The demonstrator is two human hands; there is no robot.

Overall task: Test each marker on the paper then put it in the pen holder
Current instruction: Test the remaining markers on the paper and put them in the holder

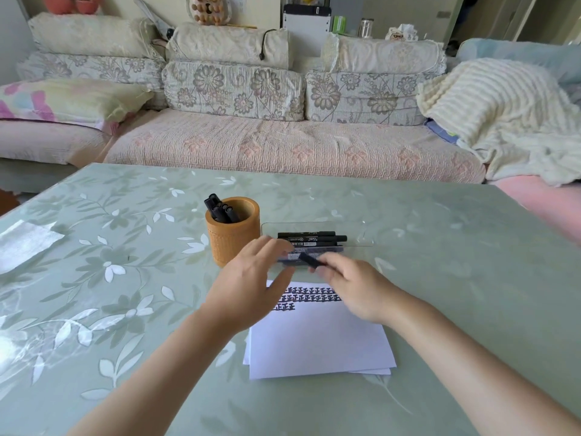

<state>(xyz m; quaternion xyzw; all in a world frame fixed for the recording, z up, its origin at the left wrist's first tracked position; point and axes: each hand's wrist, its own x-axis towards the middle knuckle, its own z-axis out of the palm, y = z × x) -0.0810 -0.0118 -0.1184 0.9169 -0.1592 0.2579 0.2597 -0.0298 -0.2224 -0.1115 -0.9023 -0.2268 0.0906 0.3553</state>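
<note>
A brown pen holder [232, 237] stands on the table with several black markers [221, 210] in it. Just right of it lies a clear plastic case [361, 237] holding black markers [309, 236]. White paper [317, 338] lies nearer me, with rows of black marks [309, 295] along its top. My right hand [352, 287] grips a black marker [311, 260] over the paper's far edge, its end pointing left. My left hand [251, 284] hovers beside it with fingers spread, between the holder and the paper, holding nothing.
The table [125, 278] has a green floral cover. A white tissue [25, 243] lies at its far left. Behind the table runs a sofa [283, 146] with cushions and a cream blanket [503, 121] at the right.
</note>
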